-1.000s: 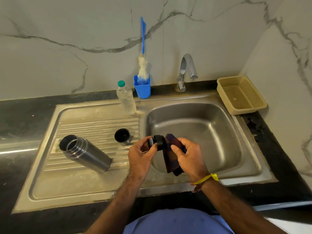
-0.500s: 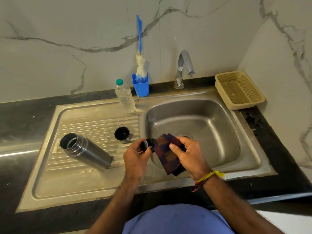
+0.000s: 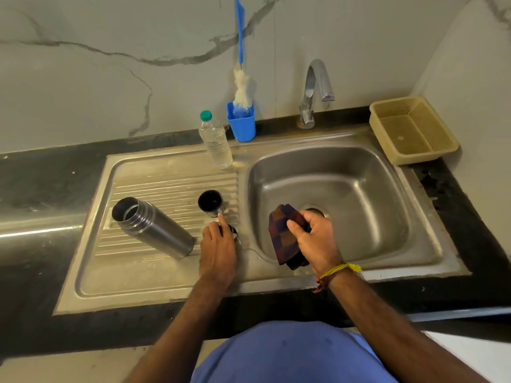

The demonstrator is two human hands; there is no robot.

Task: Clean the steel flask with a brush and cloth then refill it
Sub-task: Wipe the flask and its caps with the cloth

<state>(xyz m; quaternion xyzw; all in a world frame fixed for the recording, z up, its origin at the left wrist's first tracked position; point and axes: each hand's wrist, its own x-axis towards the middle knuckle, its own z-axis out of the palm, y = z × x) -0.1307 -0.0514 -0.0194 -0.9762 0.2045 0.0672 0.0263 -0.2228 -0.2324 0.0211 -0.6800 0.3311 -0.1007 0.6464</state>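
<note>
Nearby — cup point(image 3: 210, 202) beside flask point(image 3: 154, 228).

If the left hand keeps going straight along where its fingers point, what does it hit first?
Most likely the small black cup standing on the drainboard. The left hand, closed over a small dark stopper, points away from the person, its index fingertip almost at the cup's base; contact can't be told.

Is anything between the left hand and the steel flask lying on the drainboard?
Nothing visible. The left hand covers a small black stopper; bare drainboard separates it from the flask. The steel cup stands behind that path.
</note>
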